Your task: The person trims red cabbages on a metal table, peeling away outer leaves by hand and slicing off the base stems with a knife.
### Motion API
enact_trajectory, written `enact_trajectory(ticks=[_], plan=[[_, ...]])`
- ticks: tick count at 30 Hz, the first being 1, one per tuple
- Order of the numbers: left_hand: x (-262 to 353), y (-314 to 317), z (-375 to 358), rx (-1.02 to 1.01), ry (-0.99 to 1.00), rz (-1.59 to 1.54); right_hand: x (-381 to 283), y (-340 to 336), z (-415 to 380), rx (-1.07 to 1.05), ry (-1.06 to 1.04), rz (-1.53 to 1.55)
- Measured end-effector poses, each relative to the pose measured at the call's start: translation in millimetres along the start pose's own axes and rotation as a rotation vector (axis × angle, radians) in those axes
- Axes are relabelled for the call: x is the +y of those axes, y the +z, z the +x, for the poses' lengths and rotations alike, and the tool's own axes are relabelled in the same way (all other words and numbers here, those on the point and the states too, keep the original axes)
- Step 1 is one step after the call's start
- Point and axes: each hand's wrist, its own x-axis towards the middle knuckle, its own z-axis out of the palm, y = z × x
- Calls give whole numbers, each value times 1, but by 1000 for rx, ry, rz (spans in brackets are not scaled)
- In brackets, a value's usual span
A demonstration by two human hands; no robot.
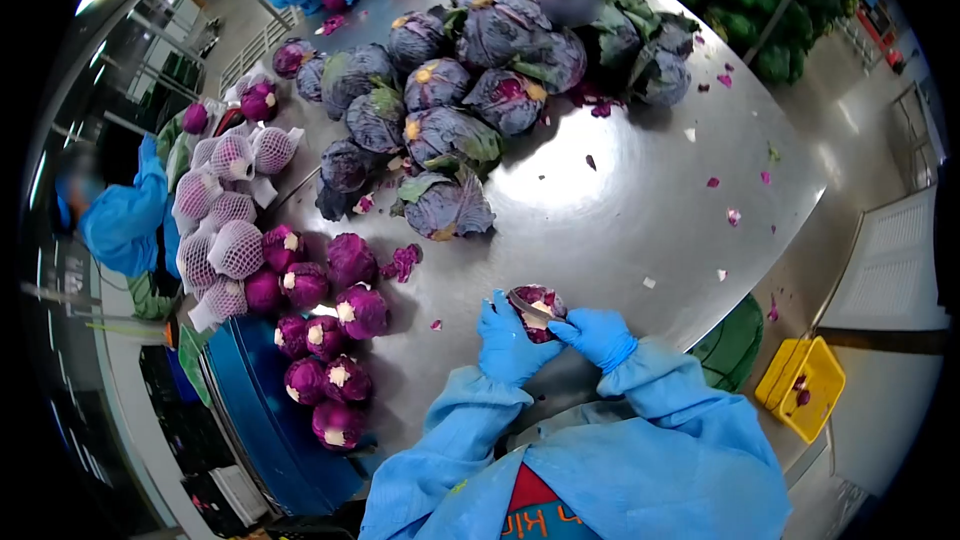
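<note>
My left hand (510, 345), in a blue glove, is closed around the side of a small red cabbage (545, 297) close to my body. The cabbage's pale cut stem faces up. In my right hand (598, 336), also gloved, is a knife (527, 308); its blade lies across the cabbage's cut end, and its handle is hidden by the fingers. Left of my hands stand several trimmed purple cabbages (361, 311) with white stem ends. Farther up the steel table (590, 200) is a heap of untrimmed red cabbages (437, 138) with dull outer leaves.
Cabbages in white foam nets (238, 248) line the table's left edge, near a blue bin (270, 420). Leaf scraps (733, 217) dot the right side. A yellow crate (801, 388) and green basket (730, 345) stand at right. Two co-workers in blue (128, 220) work at left and far side.
</note>
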Motion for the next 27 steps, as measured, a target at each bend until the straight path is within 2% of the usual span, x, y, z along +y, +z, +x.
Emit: enact_trajectory(ticks=[2,6,12,15,18,21,23,25,27], plan=[[5,1,-1,50,48,26,16,-4,9,-76,-76,30],[19,4,-2,-13,-38,-2,34,-16,20,-172,-175,72],[21,-3,6,-96,-96,-60,17,-19,24,-329,-80,-88],[19,-2,6,-69,-85,-54,16,-9,25,-258,-71,-161],[18,-3,3,-60,-96,-51,-1,-12,16,-71,93,-55],[13,2,1,-1,-106,-69,4,21,14,175,161,-103],[4,8,-3,72,-93,-48,5,22,18,210,157,50],[1,2,-5,16,-101,-66,8,23,21,236,128,156],[0,-4,-3,25,-46,-54,-8,0,15,126,161,141]])
